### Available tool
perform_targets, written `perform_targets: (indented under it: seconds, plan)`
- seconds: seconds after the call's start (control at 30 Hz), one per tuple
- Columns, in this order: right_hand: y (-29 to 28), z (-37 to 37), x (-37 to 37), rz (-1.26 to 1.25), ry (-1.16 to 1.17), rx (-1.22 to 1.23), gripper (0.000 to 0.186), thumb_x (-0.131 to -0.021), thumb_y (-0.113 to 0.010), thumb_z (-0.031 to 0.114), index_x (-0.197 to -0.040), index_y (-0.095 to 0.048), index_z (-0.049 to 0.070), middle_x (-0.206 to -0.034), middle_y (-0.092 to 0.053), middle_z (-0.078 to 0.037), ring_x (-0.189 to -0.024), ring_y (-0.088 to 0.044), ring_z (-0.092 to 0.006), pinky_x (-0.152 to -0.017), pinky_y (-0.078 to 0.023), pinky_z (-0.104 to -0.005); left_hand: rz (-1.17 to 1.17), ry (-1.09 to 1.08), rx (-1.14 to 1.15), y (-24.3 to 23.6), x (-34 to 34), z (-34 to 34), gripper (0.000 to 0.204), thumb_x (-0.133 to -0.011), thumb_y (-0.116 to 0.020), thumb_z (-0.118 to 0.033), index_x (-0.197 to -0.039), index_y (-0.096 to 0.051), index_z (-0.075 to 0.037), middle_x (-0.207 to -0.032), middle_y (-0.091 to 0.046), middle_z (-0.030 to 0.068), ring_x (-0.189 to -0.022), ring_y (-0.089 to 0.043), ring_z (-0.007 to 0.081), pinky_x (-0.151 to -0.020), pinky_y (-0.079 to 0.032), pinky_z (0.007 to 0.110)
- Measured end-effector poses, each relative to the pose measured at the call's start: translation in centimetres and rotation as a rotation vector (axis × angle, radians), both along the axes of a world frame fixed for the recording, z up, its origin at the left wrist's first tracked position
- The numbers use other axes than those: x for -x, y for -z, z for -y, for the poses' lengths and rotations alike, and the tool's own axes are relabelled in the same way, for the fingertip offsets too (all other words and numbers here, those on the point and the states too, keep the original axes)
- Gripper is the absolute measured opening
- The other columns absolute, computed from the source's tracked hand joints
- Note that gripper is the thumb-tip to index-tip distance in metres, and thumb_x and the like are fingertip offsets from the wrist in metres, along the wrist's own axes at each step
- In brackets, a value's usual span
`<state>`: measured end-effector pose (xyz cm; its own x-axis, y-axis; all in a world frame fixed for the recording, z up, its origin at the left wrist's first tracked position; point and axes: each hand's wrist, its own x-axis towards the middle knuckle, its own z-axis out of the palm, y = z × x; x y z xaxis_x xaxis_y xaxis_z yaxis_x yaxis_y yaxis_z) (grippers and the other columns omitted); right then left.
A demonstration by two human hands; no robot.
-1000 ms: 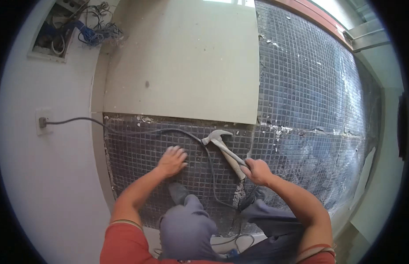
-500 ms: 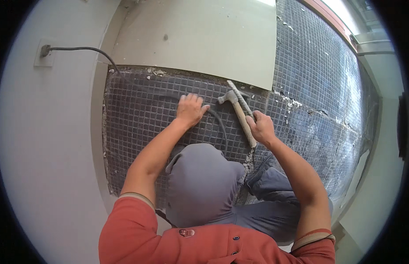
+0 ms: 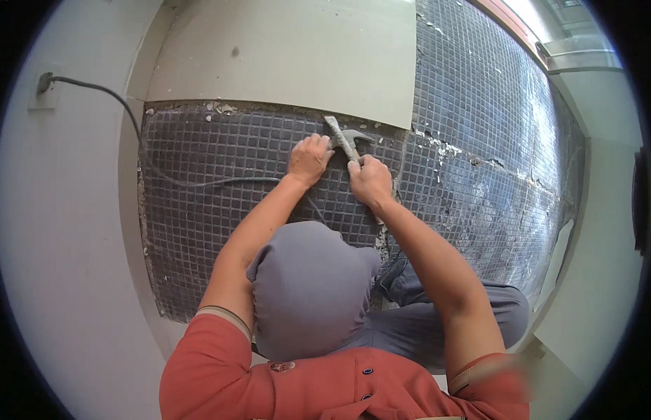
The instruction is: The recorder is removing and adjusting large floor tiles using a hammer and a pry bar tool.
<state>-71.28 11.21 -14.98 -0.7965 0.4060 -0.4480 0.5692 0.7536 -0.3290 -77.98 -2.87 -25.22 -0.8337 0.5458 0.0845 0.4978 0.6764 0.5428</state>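
Observation:
My right hand (image 3: 372, 180) is closed around a flat chisel (image 3: 337, 133), whose pale, dust-coated blade points up toward the edge of a large beige tile. Under the chisel lies a claw hammer (image 3: 362, 134), its claw to the right; most of its handle is hidden by my right hand and forearm. My left hand (image 3: 310, 159) is at the striking end of the hammer head, fingers and thumb closed on it. Both hands are over a dark floor (image 3: 220, 150) with a grid pattern.
The beige tile (image 3: 290, 52) covers the floor ahead. A grey cable (image 3: 199, 185) runs from a wall socket (image 3: 43, 98) at left across the grid and under my left forearm. Broken bits (image 3: 446, 149) lie along a seam at right. My bent knee (image 3: 308, 294) is close below.
My left hand has left the cable and moved right to the hammer head. My right hand, with the chisel, has come closer to it. The cable now lies lower on the floor.

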Motion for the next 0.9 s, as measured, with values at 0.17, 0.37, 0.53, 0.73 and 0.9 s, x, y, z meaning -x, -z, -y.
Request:
perform_targets:
  seconds: [0.17, 0.37, 0.53, 0.73, 0.9]
  plan:
    - [2.7, 1.7, 0.4, -0.076, 0.177, 0.168, 0.033, -0.085, -0.053, 0.031, -0.097, -0.06, 0.001, -0.092, -0.063, -0.026, -0.091, -0.061, -0.0411, -0.082, -0.046, -0.0488, -0.078, -0.064, -0.03, -0.8, 2.5, 1.1, 0.031, -0.078, -0.066, -0.022, -0.104, -0.058, -0.008, -0.089, -0.055, 0.0104, -0.084, -0.057, 0.0303, -0.072, -0.047, 0.041]
    - [3.0, 3.2, 0.1, -0.28, 0.267, 0.547, 0.04, -0.087, -0.05, 0.023, -0.117, -0.053, -0.003, -0.097, -0.062, -0.026, -0.092, -0.061, -0.0375, -0.083, -0.045, -0.0446, 0.068, -0.171, -0.146, 0.3, 1.9, 1.8, 0.036, -0.08, -0.065, -0.03, -0.108, -0.06, -0.007, -0.099, -0.058, 0.0156, -0.095, -0.056, 0.0337, -0.08, -0.046, 0.045]
    - [3.9, 4.3, -0.6, -0.293, 0.185, 0.352, 0.046, -0.089, -0.05, 0.024, -0.127, -0.048, -0.002, -0.097, -0.062, -0.026, -0.089, -0.062, -0.0375, -0.081, -0.046, -0.0443, 0.859, -0.901, -0.963, 2.8, 6.3, 2.7, 0.044, -0.088, -0.059, -0.021, -0.123, -0.048, 0.003, -0.101, -0.06, 0.0136, -0.094, -0.059, 0.0235, -0.079, -0.049, 0.034]
    - [3.0, 3.4, -0.7, -0.038, 0.239, 0.281, 0.038, -0.09, -0.049, 0.035, -0.1, -0.055, -0.001, -0.097, -0.06, -0.029, -0.097, -0.056, -0.0451, -0.083, -0.044, -0.0501, 1.204, -0.976, -1.281, 1.8, 9.8, 2.4, 0.046, -0.093, -0.052, -0.02, -0.126, -0.038, 0.009, -0.122, -0.049, 0.0232, -0.112, -0.052, 0.0342, -0.091, -0.047, 0.043]
    - [3.0, 3.6, -0.6, -0.056, 0.191, 0.198, 0.037, -0.091, -0.048, 0.035, -0.098, -0.055, -0.001, -0.097, -0.061, -0.028, -0.094, -0.057, -0.0458, -0.08, -0.044, -0.0522, 1.423, -0.926, -1.347, 0.7, 10.4, 1.5, 0.053, -0.094, -0.048, -0.017, -0.134, -0.028, 0.011, -0.135, -0.038, 0.0297, -0.12, -0.046, 0.0412, -0.097, -0.044, 0.047]
